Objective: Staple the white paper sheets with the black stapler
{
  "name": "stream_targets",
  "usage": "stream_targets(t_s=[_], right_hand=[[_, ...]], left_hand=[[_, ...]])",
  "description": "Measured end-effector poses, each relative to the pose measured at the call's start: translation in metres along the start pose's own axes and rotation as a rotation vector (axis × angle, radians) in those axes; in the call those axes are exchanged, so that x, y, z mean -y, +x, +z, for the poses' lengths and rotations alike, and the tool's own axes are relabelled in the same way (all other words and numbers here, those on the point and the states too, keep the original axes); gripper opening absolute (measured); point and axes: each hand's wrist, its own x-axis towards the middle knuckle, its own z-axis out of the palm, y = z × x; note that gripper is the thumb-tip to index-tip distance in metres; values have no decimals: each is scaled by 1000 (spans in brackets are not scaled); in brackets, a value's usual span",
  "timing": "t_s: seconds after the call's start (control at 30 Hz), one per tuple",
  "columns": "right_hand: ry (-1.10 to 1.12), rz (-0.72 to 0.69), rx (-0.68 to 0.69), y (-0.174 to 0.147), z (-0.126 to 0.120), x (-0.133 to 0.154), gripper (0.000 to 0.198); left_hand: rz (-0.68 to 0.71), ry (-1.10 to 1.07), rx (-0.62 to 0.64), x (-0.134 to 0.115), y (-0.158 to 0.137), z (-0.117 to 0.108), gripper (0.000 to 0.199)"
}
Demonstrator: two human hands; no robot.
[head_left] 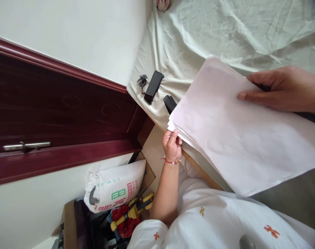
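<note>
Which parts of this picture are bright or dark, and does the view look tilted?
Head view: the paper is pale, with soft, faint shading and no harsh glare; the door is dark, with little detail; its frame slants, so the camera seems tilted.

- On the white sack (105,190), at the near left, a green label (118,193) carries two pale Chinese characters, which seem to be 麸皮.
- To its right, the red characters (132,188) are too small for reading.
- Large red characters (111,204), nearer, are not surely readable.
</note>
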Motion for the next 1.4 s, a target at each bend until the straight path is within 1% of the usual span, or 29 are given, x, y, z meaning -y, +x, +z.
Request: stream_targets(t_s=[0.1, 0.17, 0.27, 0.33, 0.4, 0.47, 0.6, 0.67, 0.83, 0.97, 1.03, 1.2, 1.27, 1.4], right_hand=[[95, 33, -53, 0, 3, 4, 62], [136, 60, -101, 0, 4, 6, 55], [132, 97, -132, 0, 5, 7, 44], [112, 95, -129, 0, 4, 7, 40], [79, 78, -113, 1, 3, 7, 43], [36, 52, -101, 1, 2, 6, 52], [-13, 34, -78, 1, 2, 5, 66], [-21, 47, -54, 2, 1, 5, 66], [-49, 96, -29, 3, -1, 3, 55], [28, 24, -69, 2, 2, 4, 60], [33, 7, -79, 1, 2, 5, 60], [-73, 133, -19, 0, -1, 5, 47], [-83, 138, -15, 0, -1, 5, 49], [-71, 54, 7, 1, -1, 4, 64]], left_hand=[[20, -34, 13, 2, 0, -1, 40], [27, -60, 18, 3, 0, -2, 41], [25, -59, 20, 4, -1, -1, 44], [39, -52, 3, 4, -1, 0, 48], [56, -54, -22, 5, 0, 2, 52], [64, -61, -39, 6, 1, 2, 54], [66, -72, -59, 8, 3, 1, 48], [66, -84, -68, 8, 3, 1, 45], [74, -122, -58, 8, 2, 2, 43], [86, -108, -40, 8, 0, 2, 46], [79, -105, -32, 8, -1, 1, 48], [33, -122, -38, 8, -2, 0, 47], [30, -127, -45, 8, -2, 0, 47], [29, -117, -35, 8, -3, 0, 50]])
